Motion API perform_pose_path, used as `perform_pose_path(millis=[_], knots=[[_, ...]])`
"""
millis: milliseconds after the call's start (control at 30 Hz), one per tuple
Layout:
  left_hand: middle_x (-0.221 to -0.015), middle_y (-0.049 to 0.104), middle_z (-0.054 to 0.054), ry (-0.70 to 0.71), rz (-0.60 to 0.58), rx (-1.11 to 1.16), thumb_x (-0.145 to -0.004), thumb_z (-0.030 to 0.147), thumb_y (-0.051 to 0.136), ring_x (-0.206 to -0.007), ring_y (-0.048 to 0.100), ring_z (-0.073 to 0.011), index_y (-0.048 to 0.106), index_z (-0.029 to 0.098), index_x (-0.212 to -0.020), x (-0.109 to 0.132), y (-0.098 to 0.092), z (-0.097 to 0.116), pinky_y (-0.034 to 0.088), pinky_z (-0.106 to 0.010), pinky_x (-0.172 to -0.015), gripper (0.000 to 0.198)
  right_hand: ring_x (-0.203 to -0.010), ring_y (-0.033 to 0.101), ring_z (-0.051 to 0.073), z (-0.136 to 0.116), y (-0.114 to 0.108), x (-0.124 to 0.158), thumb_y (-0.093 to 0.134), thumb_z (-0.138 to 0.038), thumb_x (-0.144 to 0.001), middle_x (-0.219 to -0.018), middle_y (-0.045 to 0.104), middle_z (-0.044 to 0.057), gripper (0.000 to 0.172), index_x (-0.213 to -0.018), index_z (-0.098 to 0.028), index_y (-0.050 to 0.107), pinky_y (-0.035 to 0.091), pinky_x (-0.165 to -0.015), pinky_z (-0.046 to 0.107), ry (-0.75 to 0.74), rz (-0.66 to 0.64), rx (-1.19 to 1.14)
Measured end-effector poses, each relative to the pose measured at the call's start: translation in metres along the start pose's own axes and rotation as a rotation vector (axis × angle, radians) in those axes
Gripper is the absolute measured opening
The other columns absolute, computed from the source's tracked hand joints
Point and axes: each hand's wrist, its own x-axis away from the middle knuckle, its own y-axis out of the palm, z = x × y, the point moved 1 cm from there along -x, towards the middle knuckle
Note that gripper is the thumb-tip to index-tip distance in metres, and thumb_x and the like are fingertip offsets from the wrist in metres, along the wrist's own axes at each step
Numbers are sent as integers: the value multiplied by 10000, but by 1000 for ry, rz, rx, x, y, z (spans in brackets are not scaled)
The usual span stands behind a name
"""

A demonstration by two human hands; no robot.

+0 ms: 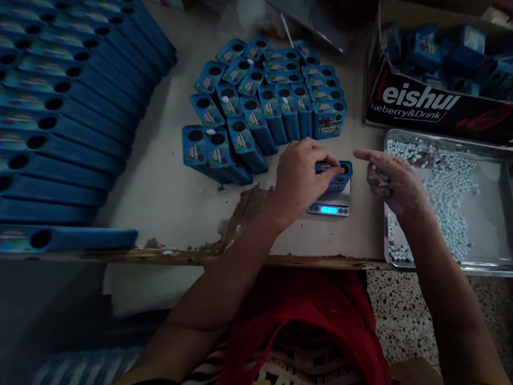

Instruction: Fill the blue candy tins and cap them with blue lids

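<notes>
Right hand (394, 182), index extended, other fingers curled round pale pellets (382, 175), hangs just right of the blue box (340, 184) on the scale (339, 201), top running left-right, left hand (301, 175) pinching it.

I view through one head camera, near, above and behind bare left hand (300, 173) and bare right hand (397, 182), facing forward-down.

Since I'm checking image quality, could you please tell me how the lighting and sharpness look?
In the head view, the light is dim and the lower left sinks into darkness; in the same head view, the scale display glows bright blue, its digits hard to read; also in the head view, the whitish plastic near the top edge looks blurred.
</notes>
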Motion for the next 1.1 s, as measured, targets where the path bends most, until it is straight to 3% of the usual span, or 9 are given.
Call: perform_pose_path(millis=[133, 333, 433, 533, 667, 767, 867, 1000, 1100], knots=[[-1057, 742, -49, 24, -14, 3, -876, 219, 852, -1083, 700, -281, 812, 241, -915, -8, 2, 6, 537, -457, -1065, 60, -522, 325, 77, -1, 18, -1, 878, -530, -868, -613, 458, -61, 381, -1013, -182, 821, 200, -450, 230, -51, 1, 84], [-997, 777, -30, 5, 145, 42, -925, 259, 783, -1012, 724, -251, 784, 262, -921, 1, -30, -7, 586, -412, -991, 5, -522, 332, 72, 2, 33, -8, 874, -440, -900, -584, 425, -78, 324, -1054, -162, 810, 186, -469, 225, -30, -61, 154], [-1128, 801, -49, 4, 61, 51, -856, 256, 874, -1090, 739, -276, 787, 247, -1099, 5, -32, -14, 586, -438, -1036, 258, -516, 326, 66, 0, 28, -9, 885, -399, -881, -588, 437, -80, 319, -1064, -153, 798, 188, -459, 217, -31, -22, 153], [-1288, 777, -97, 75, -97, 5, -771, 200, 951, -1237, 715, -322, 752, 217, -1267, 4, -14, -6, 551, -490, -1134, 535, -498, 310, 58, -10, 14, -10, 876, -370, -863, -617, 477, -67, 286, -1048, -170, 788, 167, -431, 211, -36, 55, 48], [-1216, 784, -104, 119, -235, -44, -853, 103, 853, -1196, 735, -307, 760, 214, -1218, 3, -6, 10, 587, -472, -1082, 393, -463, 253, 37, -17, -13, -16, 874, -318, -822, -643, 497, -61, 211, -939, -197, 747, 163, -405, 192, 27, 77, -164], [-1245, 775, -73, 95, -91, -34, -878, 123, 842, -1192, 738, -279, 744, 241, -1221, 0, -55, 9, 596, -439, -1086, 376, -451, 269, 38, -7, -21, -24, 901, -425, -801, -637, 528, -28, 383, -698, -199, 609, 156, -393, 199, 87, 25, -179], [-1215, 774, -30, 69, 109, -99, -864, 185, 877, -1177, 745, -257, 725, 236, -1233, -15, -146, -9, 573, -438, -1142, 403, -453, 266, 41, 10, -5, -34, 949, -552, -746, -603, 487, -36, 522, -644, -200, 577, 141, -402, 207, 92, -26, -100], [-1213, 729, -20, -54, 130, -428, -934, 372, 776, -1297, 696, -295, 660, 109, -1337, -41, -256, -51, 478, -591, -1167, 496, -486, 309, 69, 18, 53, -59, 871, -599, -831, -593, 428, -71, 458, -999, -179, 799, 196, -456, 211, -77, -140, 170], [-1303, 733, -61, -235, 68, -540, -936, 337, 743, -1336, 673, -282, 660, 94, -1367, -40, -294, -85, 476, -534, -1191, 501, -578, 509, 126, 12, 102, -85, 684, -464, -1005, -685, 613, -10, 359, -1199, -197, 824, 364, -557, 245, -291, -202, 707]])
